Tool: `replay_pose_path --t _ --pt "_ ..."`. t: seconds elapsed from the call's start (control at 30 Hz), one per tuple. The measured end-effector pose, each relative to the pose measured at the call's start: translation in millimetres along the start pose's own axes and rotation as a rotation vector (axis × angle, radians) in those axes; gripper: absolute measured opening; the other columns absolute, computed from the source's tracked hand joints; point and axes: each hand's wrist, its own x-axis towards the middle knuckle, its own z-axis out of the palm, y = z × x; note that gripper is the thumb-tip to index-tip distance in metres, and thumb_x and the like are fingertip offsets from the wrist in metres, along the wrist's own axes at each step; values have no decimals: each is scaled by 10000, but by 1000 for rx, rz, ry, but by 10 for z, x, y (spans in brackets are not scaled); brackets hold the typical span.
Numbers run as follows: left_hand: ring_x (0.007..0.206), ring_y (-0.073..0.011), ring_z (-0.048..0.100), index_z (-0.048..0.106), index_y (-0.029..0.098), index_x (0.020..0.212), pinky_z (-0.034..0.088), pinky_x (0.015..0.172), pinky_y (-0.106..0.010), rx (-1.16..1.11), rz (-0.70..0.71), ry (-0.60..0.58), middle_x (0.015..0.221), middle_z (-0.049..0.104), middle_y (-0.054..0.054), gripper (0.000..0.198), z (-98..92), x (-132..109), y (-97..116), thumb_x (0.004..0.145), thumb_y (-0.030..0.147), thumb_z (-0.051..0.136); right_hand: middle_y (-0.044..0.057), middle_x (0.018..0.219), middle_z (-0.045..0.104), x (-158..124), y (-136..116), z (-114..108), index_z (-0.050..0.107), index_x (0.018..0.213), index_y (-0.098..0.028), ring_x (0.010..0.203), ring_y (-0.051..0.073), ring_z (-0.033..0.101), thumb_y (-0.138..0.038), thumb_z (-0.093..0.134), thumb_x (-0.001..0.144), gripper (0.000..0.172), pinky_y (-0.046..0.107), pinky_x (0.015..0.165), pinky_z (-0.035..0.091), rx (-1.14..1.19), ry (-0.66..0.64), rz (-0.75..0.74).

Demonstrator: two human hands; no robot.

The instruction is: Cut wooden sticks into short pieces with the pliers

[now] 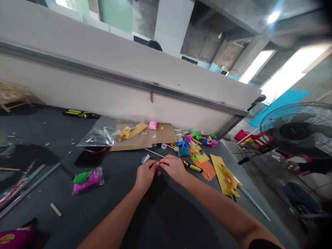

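My left hand (145, 175) and my right hand (174, 167) meet over the dark table (103, 214), fingertips pinched together. Whatever lies between the fingertips is too small to make out. Just beyond my left hand is a blue ring-shaped piece (143, 160) with short pale sticks (147, 158) at it. A thin wooden stick (154, 152) lies behind the hands. To the right of my right hand rests a yellow and black cutter (193, 166).
Cardboard (166, 134) and clear plastic bags lie behind. Coloured clay pieces, orange paper (207, 170) and a yellow glue gun (229, 181) are on the right. Bagged clay (88, 180), a black phone (89, 158) and metal strips (31, 188) are left. A fan (294, 130) stands beyond.
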Motion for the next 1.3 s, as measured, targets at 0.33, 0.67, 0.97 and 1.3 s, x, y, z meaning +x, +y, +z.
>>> replay_pose_path --t 0.33,0.67,0.97,1.3 --pt "473 -118 553 598 196 767 400 493 -219 138 81 158 590 578 32 263 24 -33 31 792 420 462 32 939 656 256 305 -252 649 933 -235 882 146 586 -338 374 917 294 220 727 390 -443 -224 187" --pt "496 -113 553 582 201 761 403 512 -221 192 142 104 608 562 40 258 29 -5 -46 813 418 453 100 918 644 466 727 -170 595 1062 -203 870 210 598 -179 342 888 307 282 701 417 -688 -301 242" --pt "653 -121 541 580 194 730 381 612 -223 509 468 -96 693 589 0 220 56 -81 19 844 323 443 121 940 615 556 888 -173 604 981 -159 867 202 574 -127 386 860 251 278 711 404 -694 -369 -13" --pt "600 -120 597 525 191 757 454 553 -229 141 247 -137 695 609 -3 230 84 -63 8 846 369 410 89 919 608 383 651 -303 582 928 -152 863 161 556 -205 407 858 196 242 713 403 -504 -173 -118"
